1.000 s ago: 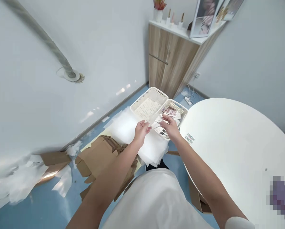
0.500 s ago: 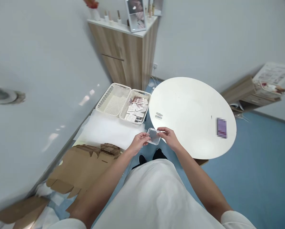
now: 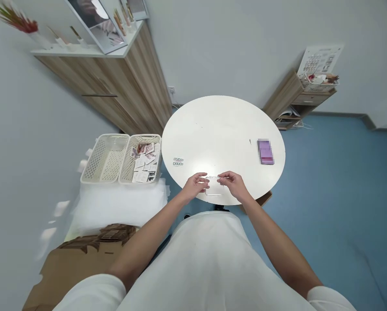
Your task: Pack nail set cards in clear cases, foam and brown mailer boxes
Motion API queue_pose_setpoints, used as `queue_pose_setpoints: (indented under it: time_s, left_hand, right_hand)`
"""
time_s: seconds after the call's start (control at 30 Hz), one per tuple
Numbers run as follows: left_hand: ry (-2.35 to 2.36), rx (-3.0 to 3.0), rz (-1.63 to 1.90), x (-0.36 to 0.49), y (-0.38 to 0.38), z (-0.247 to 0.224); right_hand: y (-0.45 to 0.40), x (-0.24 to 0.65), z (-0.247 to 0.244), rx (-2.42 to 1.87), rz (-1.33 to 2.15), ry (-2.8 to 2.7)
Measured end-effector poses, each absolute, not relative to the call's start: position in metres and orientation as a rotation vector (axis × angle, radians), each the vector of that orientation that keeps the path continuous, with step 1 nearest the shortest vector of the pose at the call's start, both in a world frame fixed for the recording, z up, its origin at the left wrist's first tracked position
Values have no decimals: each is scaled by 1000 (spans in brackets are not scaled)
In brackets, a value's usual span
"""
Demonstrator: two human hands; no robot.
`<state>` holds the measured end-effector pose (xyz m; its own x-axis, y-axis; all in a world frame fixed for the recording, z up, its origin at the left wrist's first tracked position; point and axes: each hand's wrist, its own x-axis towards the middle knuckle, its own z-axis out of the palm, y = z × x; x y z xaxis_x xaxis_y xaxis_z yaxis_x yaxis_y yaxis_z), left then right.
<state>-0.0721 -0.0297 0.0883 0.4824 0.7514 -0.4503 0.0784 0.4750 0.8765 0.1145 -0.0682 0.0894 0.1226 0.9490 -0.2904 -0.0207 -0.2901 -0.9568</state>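
Between my two hands is a clear plastic case (image 3: 214, 188), flat and see-through, over the near edge of the round white table (image 3: 219, 125). My left hand (image 3: 196, 186) pinches its left side, and my right hand (image 3: 232, 185) grips its upper right corner. Whether the case touches the tabletop I cannot tell. To the left on the table lies a small sheet with two rows of little oval pieces (image 3: 178, 162). A blurred purple packet (image 3: 265, 151) lies at the table's right side, with a tiny dark item (image 3: 250, 141) beside it.
Left of the table stand two white baskets; the right basket (image 3: 125, 170) holds cards and packets, the left basket (image 3: 91, 157) shows its bare bottom. White wrapping (image 3: 115, 207) and flattened cardboard (image 3: 80, 268) lie nearer me. A wooden cabinet (image 3: 115, 82) and a low shelf (image 3: 284, 95) stand behind.
My view has turned right, toward the table. Both hands, still holding the clear case, have gone from the gap beside the table to over its near edge.
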Motion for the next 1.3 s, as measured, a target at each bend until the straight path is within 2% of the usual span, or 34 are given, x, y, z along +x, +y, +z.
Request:
queue_pose_setpoints:
  time_s: [0.27, 0.57, 0.83, 0.97, 1.17, 1.3]
  left_hand:
    - [1141, 941, 549, -3, -10, 79]
    - [1267, 984, 519, 34, 1, 72]
    - [1167, 970, 557, 37, 8, 72]
    - [1092, 1005, 574, 28, 8, 69]
    - [1181, 916, 497, 10, 5, 59]
    - [1026, 801, 432, 8, -1, 53]
  right_hand:
    - [-59, 176, 63, -1457, 1386, -892]
    - [-58, 207, 48, -1544, 1014, -1793]
    - [-37, 193, 59, -1586, 918, -1958]
    - [-39, 185, 66, -1528, 974, -1881]
    - [-44, 182, 55, -1484, 1285, -1212]
    - [-54, 185, 48, -1362, 1417, -1061]
